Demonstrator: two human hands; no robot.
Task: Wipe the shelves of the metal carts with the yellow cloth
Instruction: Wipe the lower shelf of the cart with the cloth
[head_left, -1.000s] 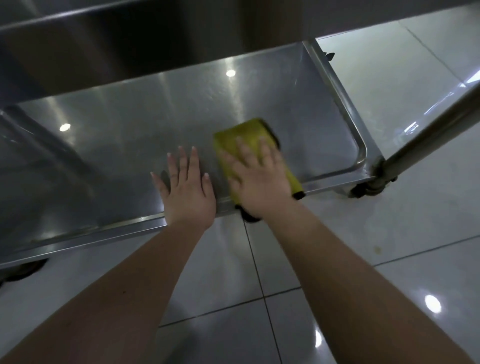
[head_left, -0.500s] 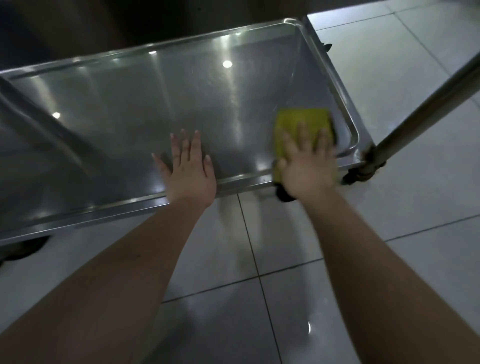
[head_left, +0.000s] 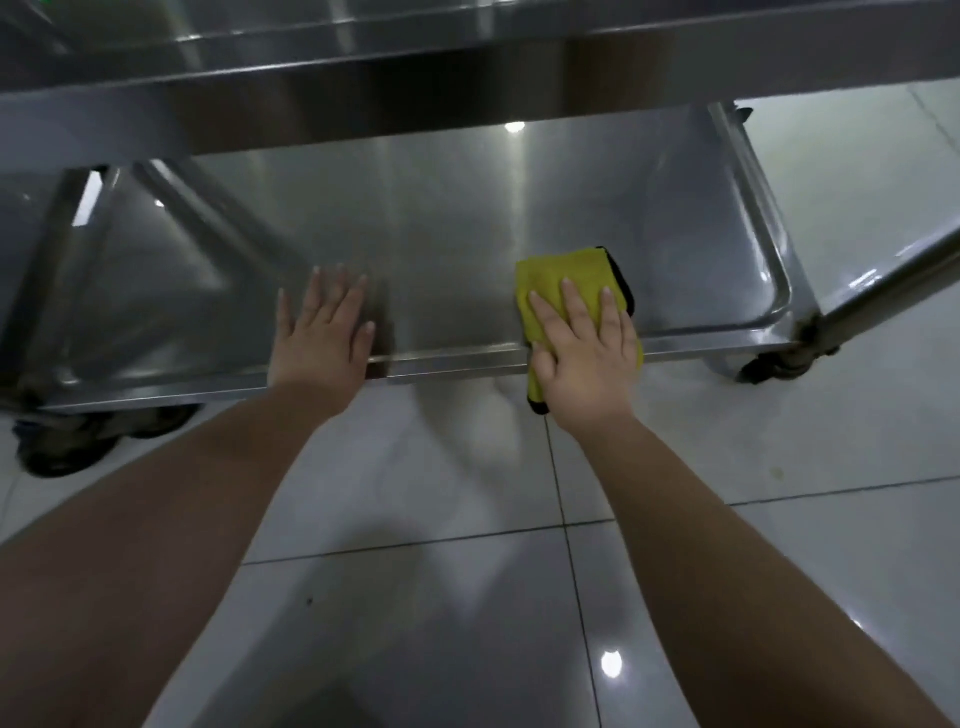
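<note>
Cart shelf (head_left: 467, 218) | yellow cloth (head_left: 563, 270) lengthwise front-to-back over rim | right hand (head_left: 584, 358) fingers (head_left: 574, 306) spread, pressing it

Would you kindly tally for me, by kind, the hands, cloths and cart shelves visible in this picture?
Hands: 2, the left hand flat on the shelf's front edge and the right hand pressing on the cloth.
Yellow cloth: 1
Metal shelves: 2, the lower shelf and the upper shelf above it.
Total: 5
</note>
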